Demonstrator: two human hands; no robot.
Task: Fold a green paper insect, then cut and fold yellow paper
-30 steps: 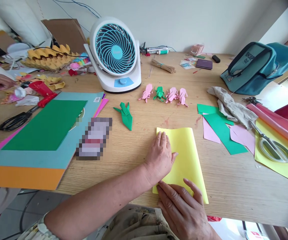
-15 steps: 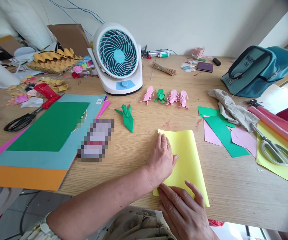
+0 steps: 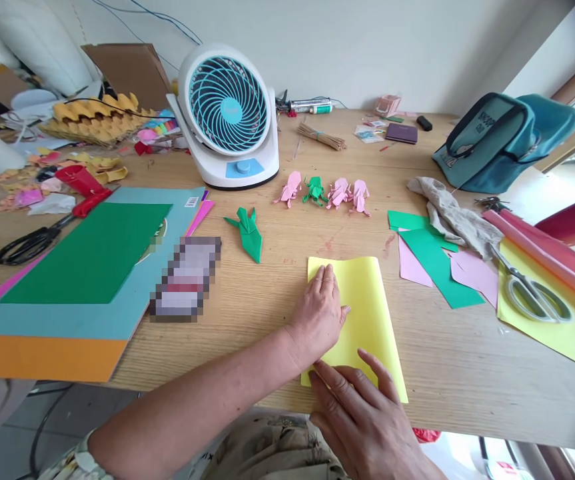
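A sheet of yellow paper (image 3: 367,293), doubled over with a rounded, uncreased bend along its right side, lies at the front of the table. My left hand (image 3: 320,313) rests flat on its left part, fingertips close to the far left corner and thumb out to the right. Nearer to me, my right hand (image 3: 367,413) lies across the paper's near edge with fingers stretched out and one raised a little. Neither hand grasps anything; both press on the sheet. Beyond it stand pink folded paper figures (image 3: 338,192) and a green one (image 3: 314,191). Another green folded piece (image 3: 248,235) lies left of them.
A white fan (image 3: 232,120) stands at the back. Left are stacked coloured sheets (image 3: 87,260), black-handled scissors (image 3: 27,243) and a blurred-out phone-like object (image 3: 186,280). On the right lie paper offcuts (image 3: 437,267), grey-handled scissors (image 3: 537,297), a cloth (image 3: 447,213) and a teal bag (image 3: 497,143).
The whole view has shifted slightly, so things sit further left. My left fingertips have slid a little rightward on the yellow paper. My right hand stays almost in place on it.
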